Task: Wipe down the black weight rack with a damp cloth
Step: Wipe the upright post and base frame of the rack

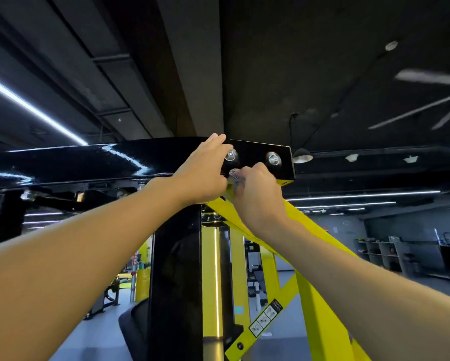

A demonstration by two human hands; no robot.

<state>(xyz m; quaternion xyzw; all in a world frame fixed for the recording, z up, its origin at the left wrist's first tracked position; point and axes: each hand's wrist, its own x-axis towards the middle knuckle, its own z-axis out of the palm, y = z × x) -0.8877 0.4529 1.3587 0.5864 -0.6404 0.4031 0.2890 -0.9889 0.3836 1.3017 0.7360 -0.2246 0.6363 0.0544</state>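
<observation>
Forearms [88,256]: both rise from the lower corners of the frame and meet just above centre.
Right hand [257,196]: fingers are curled tight round a small wad of cloth [235,176], pressing it to the lower edge of the end plate [255,152].
Cloth: checked and mostly hidden in the fist. Probably soft, light and limp, so it is best bunched in the fingers and pushed firmly. Whether it is damp cannot be told.
Left hand [205,173]: fingers are straight and together, laid over the top edge of the crossbeam [88,162]. It holds nothing.
Black weight rack [175,269]: upright post below centre, with the crossbeam running to the left edge. It looks rigid, heavy and fixed. The glossy paint is likely slick, so edges should give a surer brace than flat faces.
Bolt heads [274,158]: two domed ones stand proud of the end plate, and the cloth would have to work round them.
Yellow brace [317,243]: slants toward the lower right and carries a warning sticker.
Room: gym floor, machines at lower left, shelving [380,252] at far right.
Ceiling: dark, with a strip light [31,108] at upper left and blurred fan blades [427,76] at upper right.
</observation>
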